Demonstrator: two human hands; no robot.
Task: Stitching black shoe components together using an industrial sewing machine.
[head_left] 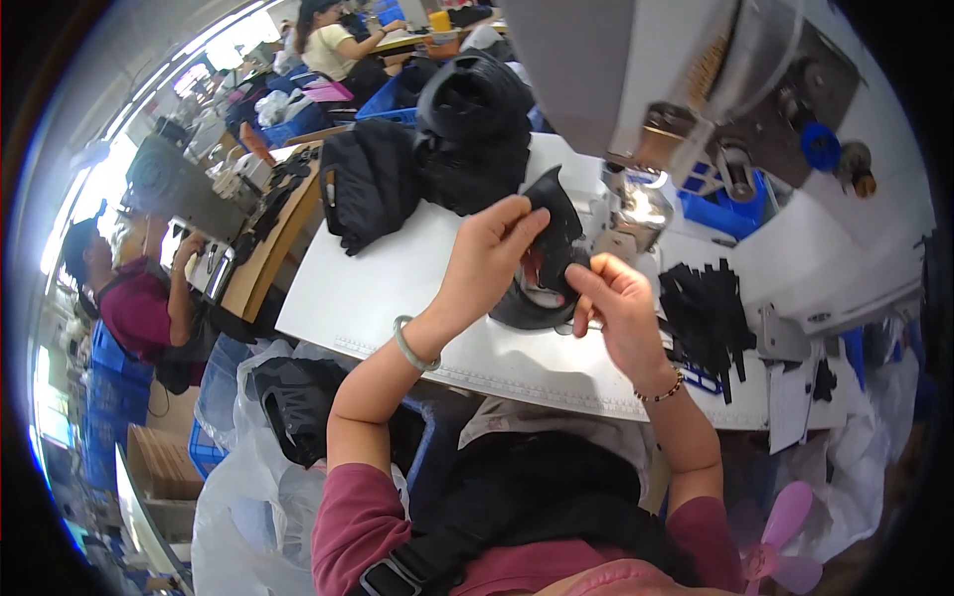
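**Black shoe-upper piece held at sewing machine**

Left hand (487, 253) grip closed on the black shoe-upper piece (553, 238); right hand (616, 298) pinches its lower edge. Piece sits just before the sewing machine (646, 89) at the counter's (397, 288) far edge. Judged step: aligning; feeding calls for a flat, steady hold. Black strips (706, 313) lie right.

The bare stretch of the white worktable (397, 288) to the left of the left hand (487, 260) gives open passage. Far left on it, a heap of black fabric pieces (427, 164) blocks the way. To the far right the grey sewing machine head (686, 89) overhangs the table, closing room above the right hand (621, 308). Just right, a pile of black cut strips (708, 313) crowds the surface.
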